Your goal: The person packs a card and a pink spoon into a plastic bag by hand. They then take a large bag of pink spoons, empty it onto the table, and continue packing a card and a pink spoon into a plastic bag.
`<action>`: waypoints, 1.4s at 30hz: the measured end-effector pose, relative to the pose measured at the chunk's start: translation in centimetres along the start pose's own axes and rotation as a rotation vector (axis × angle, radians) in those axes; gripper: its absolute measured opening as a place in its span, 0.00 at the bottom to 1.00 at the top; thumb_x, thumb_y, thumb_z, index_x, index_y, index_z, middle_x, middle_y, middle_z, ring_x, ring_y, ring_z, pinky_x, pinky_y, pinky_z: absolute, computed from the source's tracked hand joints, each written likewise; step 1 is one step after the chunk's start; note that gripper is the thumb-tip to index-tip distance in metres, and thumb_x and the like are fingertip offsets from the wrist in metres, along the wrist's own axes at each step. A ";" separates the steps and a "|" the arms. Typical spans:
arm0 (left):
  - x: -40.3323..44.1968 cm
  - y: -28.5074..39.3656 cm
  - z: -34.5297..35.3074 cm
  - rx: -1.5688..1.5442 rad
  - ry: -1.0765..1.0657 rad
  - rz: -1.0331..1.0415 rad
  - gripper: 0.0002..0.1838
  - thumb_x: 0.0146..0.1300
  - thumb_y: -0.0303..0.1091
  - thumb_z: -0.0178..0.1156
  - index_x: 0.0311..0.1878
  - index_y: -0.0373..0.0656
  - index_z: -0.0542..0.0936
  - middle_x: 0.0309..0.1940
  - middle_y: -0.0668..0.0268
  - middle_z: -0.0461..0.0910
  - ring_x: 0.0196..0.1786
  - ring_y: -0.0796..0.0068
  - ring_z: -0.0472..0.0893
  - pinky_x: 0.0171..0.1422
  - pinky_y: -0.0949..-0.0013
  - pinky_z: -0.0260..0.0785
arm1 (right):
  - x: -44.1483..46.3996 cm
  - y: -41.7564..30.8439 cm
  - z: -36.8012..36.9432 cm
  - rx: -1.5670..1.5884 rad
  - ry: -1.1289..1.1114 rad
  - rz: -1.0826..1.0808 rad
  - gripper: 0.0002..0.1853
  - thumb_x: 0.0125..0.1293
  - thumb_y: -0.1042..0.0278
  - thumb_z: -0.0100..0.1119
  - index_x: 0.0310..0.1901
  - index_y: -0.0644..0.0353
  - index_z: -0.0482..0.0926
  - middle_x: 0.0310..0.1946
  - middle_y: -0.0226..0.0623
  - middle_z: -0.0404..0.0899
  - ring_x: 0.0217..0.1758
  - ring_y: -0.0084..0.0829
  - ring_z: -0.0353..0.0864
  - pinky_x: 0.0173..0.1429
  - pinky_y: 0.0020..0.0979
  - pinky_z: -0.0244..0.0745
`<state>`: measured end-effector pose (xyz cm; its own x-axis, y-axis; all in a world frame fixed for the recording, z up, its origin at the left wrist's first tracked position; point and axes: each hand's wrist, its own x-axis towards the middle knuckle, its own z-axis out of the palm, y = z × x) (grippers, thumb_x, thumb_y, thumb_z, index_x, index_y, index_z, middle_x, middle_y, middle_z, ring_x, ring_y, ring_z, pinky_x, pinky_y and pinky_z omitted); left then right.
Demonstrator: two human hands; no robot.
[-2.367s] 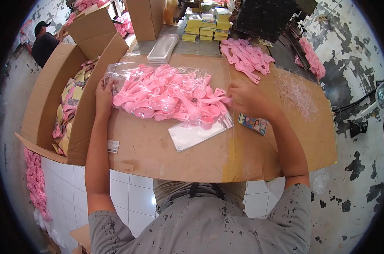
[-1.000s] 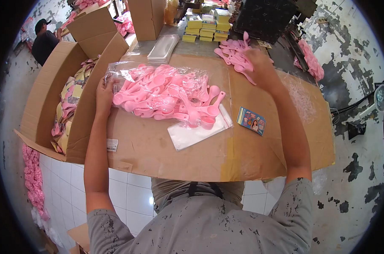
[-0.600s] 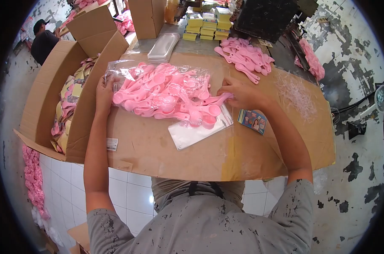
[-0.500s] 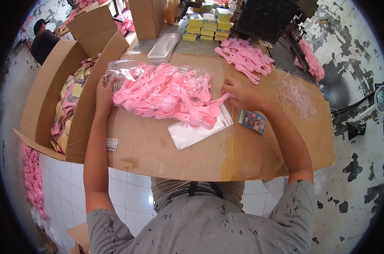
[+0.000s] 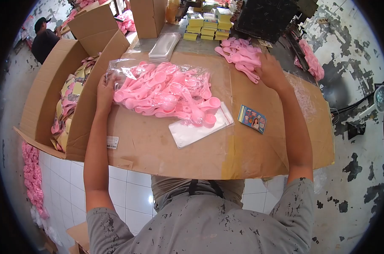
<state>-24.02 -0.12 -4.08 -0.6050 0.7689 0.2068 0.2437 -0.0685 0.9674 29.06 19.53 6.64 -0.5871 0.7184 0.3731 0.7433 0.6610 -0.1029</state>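
L hand [image 5: 105, 87] pinches clear bag [image 5: 119, 67] by its L edge; bag lies flat on cardboard sheet [image 5: 259, 158], L of its middle. R hand [image 5: 271, 71] is at R side of loose spoon pile [image 5: 236, 53], far side of the sheet; fingertips partly hidden, so can't tell if spread or pinching a spoon. To do it well: firm L pinch so bag doesn't slide, take spoons by handles, few at a time, w/o snagging film. Bag's long axis runs L–R, dipping slightly twd the viewer at R end, where the mouth prob. is. Bagged spoons [image 5: 158, 86] lie every which way. Pile's spoons slant mostly upper L to lower R. Card pack [image 5: 252, 119] sits R of bag, apart.
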 end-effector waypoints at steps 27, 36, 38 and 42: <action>-0.2 0.1 0.0 0.004 -0.043 0.042 0.19 0.80 0.39 0.56 0.64 0.35 0.76 0.47 0.60 0.86 0.50 0.76 0.82 0.56 0.71 0.74 | -2.3 -4.5 0.2 0.163 0.178 -0.153 0.13 0.65 0.71 0.66 0.51 0.62 0.82 0.54 0.44 0.79 0.59 0.44 0.79 0.63 0.42 0.75; -0.2 0.0 -0.1 0.003 -0.039 0.028 0.19 0.79 0.39 0.56 0.64 0.35 0.76 0.47 0.61 0.86 0.50 0.75 0.83 0.56 0.70 0.75 | -4.3 -12.2 4.4 0.298 -0.178 -0.438 0.13 0.61 0.75 0.66 0.48 0.58 0.84 0.53 0.38 0.78 0.59 0.41 0.78 0.65 0.40 0.73; -0.2 -0.1 0.0 -0.008 -0.042 0.034 0.19 0.79 0.39 0.56 0.63 0.35 0.76 0.47 0.61 0.86 0.50 0.76 0.82 0.56 0.70 0.75 | -4.0 -12.1 4.1 0.262 -0.181 -0.461 0.12 0.60 0.76 0.66 0.46 0.57 0.84 0.53 0.37 0.77 0.60 0.41 0.77 0.64 0.41 0.73; 0.0 -0.2 -0.1 0.045 -0.032 0.050 0.18 0.79 0.39 0.56 0.63 0.35 0.76 0.47 0.62 0.86 0.49 0.76 0.82 0.56 0.71 0.75 | -3.4 -11.8 1.0 0.237 -0.175 -0.461 0.09 0.61 0.77 0.67 0.44 0.58 0.83 0.52 0.38 0.77 0.60 0.42 0.77 0.64 0.42 0.72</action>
<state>-24.13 -0.17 -4.25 -0.5670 0.7853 0.2488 0.3069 -0.0789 0.9485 21.99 9.50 5.70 -0.8947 0.3543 0.2720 0.3153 0.9323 -0.1771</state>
